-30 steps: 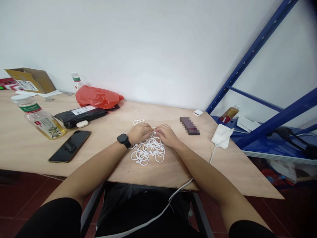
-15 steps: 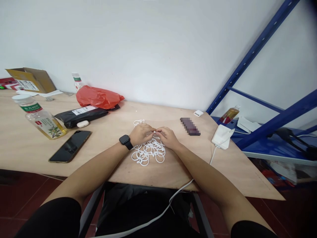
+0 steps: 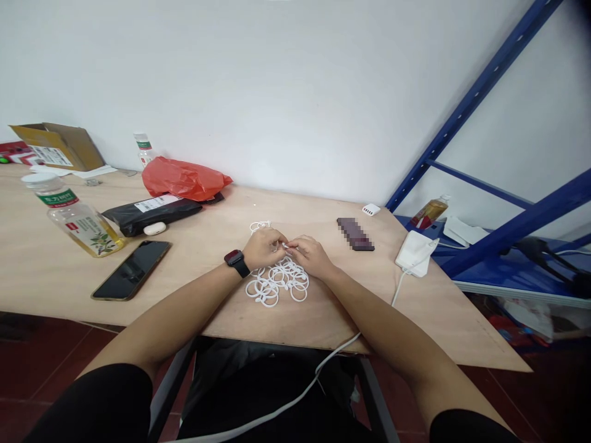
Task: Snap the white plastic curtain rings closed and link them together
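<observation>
Near the middle of a pale wooden tabletop [image 3: 318,329], as the head view is showing, the left hand [image 3: 262,249] and the right hand [image 3: 313,255] are meeting fingertip to fingertip. Both are grasping a small white piece [image 3: 285,246] between thumbs and fingers, which are hiding most of its shape. A black square-faced smartwatch [image 3: 237,262] is encircling the left wrist. On the near side of the hands, a loose heap of thin white rings [image 3: 279,280] is lying on the wood; more white loops [image 3: 260,225] are lying just beyond the left hand.

To the left, a black rectangular phone [image 3: 132,271] is lying near a clear plastic bottle with a white cap [image 3: 83,224], which is holding some yellow liquid. A rounded white case [image 3: 154,229] is resting beside a black plastic parcel [image 3: 133,216], and a crumpled red plastic bag [image 3: 184,178] is covering part of that parcel.

To the right, a dark, pixelated rectangular object [image 3: 355,234] is lying near a small white charger block [image 3: 370,210]. A flat white rectangular device [image 3: 413,251] is resting farther right, with a white cable [image 3: 398,286] running from it beneath the right forearm.
</observation>
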The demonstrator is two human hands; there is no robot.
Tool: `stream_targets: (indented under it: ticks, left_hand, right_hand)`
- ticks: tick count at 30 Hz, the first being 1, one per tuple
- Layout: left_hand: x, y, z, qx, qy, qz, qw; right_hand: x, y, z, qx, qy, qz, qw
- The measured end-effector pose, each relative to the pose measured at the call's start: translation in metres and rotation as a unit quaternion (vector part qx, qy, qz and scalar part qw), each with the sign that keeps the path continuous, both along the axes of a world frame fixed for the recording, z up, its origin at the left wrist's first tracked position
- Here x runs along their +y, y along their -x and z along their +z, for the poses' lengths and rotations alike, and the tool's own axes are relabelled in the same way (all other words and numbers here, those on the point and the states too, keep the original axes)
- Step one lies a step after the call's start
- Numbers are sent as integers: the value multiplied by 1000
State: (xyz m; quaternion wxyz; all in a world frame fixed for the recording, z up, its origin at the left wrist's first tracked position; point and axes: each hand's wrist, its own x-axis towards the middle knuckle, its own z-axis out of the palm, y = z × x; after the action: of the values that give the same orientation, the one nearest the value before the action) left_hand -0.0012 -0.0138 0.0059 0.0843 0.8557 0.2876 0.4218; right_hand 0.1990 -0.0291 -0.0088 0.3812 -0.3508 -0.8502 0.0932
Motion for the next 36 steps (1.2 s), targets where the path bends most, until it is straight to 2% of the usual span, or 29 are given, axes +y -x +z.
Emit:
stream_targets:
  ticks: [7,13,18,21,23,25,30,33,36]
  left_hand:
    - [1,1,-4,5,7,4,1000]
    - [6,1,-8,6,12,5,1000]
    - [6,3,-6,2,-9,-36,999]
    - [9,4,-6,9,-41,-37,998]
    - [14,7,-7,19,-60,-14,998]
    - [22,13,-10,30,-58,36,997]
    - [43,29,-23,66,17,165,984]
    - [51,34,-32,93,72,175,977]
    - [52,34,-36,103,97,169,975]
  right_hand:
    - [0,3,-1,-23,-36,11,999]
    - [-2,3,0,2,-36,5,999]
    - [0,1,1,30,-50,-10,998]
    - [3,-3,2,66,-60,-31,996]
    - [6,-7,2,73,-56,-53,994]
    - [10,-11,1,50,-34,-64,996]
    - [20,-18,-10,-84,58,-57,993]
    - [23,-19,-16,-130,86,-57,986]
    - [23,-20,-17,-135,79,-51,986]
